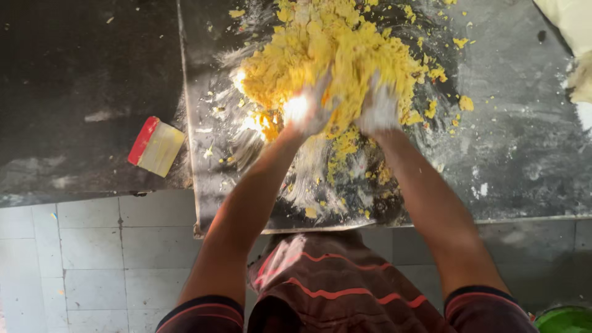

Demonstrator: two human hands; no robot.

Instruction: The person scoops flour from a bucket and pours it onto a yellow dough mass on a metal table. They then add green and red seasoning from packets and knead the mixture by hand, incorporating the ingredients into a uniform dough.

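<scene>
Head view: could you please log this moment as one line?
left hand: pressing into yellow dough | right hand: pressing dough | surface: floured dark worktop | aside: red-handled scraper, untouched

view: 1, head-worn | faces: straight down | range: close, arm's reach | frame: worktop [518, 142] beyond the fingers [320, 92], floor [111, 259] behind them

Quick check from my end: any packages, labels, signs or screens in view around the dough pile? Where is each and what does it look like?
No signs, screens or labelled packages show.
Nearest to one: a flat rectangular scraper, cream blade with a red handle edge, lying on the dark counter left of the floured slab; no print is visible on it.
Both hands, left hand and right hand, are pressed into the yellow crumbly dough.
</scene>
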